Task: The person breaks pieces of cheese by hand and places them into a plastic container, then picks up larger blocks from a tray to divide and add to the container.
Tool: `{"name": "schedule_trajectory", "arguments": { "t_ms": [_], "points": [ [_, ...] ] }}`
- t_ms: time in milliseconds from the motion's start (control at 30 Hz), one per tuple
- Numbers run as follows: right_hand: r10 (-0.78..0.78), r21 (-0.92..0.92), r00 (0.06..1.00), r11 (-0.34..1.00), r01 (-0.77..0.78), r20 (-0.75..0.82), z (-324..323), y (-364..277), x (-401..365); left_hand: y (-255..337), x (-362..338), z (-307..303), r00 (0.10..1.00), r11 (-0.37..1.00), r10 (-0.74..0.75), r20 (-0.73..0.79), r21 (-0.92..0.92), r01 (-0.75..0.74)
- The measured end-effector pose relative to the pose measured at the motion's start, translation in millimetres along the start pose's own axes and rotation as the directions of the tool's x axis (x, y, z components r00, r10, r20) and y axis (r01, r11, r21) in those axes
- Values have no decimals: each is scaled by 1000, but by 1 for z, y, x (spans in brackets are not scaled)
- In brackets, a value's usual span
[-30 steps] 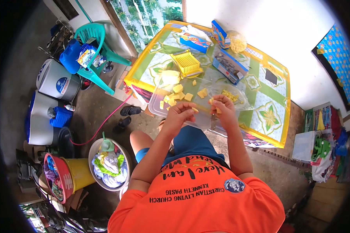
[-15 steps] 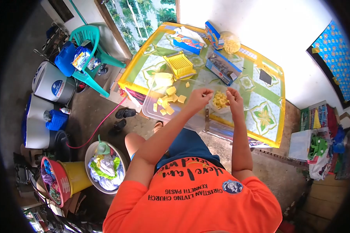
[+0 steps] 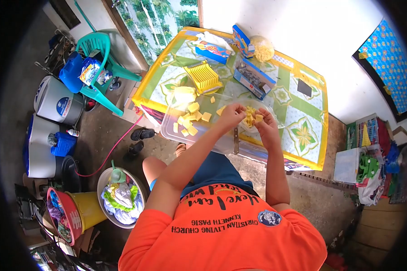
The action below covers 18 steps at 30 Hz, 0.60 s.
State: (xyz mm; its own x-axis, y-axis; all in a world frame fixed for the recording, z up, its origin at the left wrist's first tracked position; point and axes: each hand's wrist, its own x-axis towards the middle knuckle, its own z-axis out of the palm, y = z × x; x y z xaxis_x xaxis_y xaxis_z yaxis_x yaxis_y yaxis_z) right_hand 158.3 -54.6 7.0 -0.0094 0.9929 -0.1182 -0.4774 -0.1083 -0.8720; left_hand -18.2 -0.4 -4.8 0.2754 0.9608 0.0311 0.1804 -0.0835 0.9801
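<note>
My left hand [image 3: 231,115] is closed in a pinch at the left side of a clear bowl [image 3: 271,123] of small yellow pieces [image 3: 249,118]. What its fingertips hold is hidden. At the bowl's right side, the fingers of my right hand [image 3: 268,129] are closed on a yellow chunk [image 3: 259,118]. Several cheese-like yellow chunks [image 3: 193,107] lie on a clear plastic tray [image 3: 167,132] to the left, beside a larger pale yellow block [image 3: 184,95]. A knife [image 3: 236,141] lies at the tray's near edge, between my forearms.
Behind the tray stand a ridged yellow holder [image 3: 203,77], blue boxes [image 3: 254,79] and a container of pale yellow pieces [image 3: 263,49]. A dark flat rectangle [image 3: 304,87] lies at right on the patterned tablecloth [image 3: 303,137]. A green chair [image 3: 97,43] stands left.
My right hand has moved slightly left and down, and a yellow chunk now shows in its fingers. My left hand stays close to the bowl. The whole view has shifted slightly.
</note>
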Motion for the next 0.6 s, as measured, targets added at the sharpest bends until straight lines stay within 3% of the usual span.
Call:
{"name": "schedule_trajectory", "arguments": {
  "t_ms": [67, 100, 167, 300, 400, 600],
  "points": [
    [-123, -190, 991, 973, 129, 46, 8, -4, -4, 26, -13, -3, 982, 974, -158, 108, -145, 173],
    [-179, -281, 981, 940, 193, 76, 14, -7, -6, 35, -17, -4, 978, 969, -156, 141, -168, 179],
    [-192, -264, 977, 941, 210, 93, 29, -12, -12, 45, -24, -5, 967, 957, -150, 207, -214, 195],
    [-158, -313, 980, 931, 188, 121, 42, -19, -16, 46, -29, -7, 968, 916, -135, 210, -348, 203],
    [-206, -327, 960, 908, 260, 192, 48, -20, -19, 52, -33, -15, 972, 883, -139, 192, -421, 209],
    [-51, -193, 981, 977, 88, 184, 49, -31, -23, 43, -32, -24, 990, 906, -53, 131, -411, 103]
  ]
}}
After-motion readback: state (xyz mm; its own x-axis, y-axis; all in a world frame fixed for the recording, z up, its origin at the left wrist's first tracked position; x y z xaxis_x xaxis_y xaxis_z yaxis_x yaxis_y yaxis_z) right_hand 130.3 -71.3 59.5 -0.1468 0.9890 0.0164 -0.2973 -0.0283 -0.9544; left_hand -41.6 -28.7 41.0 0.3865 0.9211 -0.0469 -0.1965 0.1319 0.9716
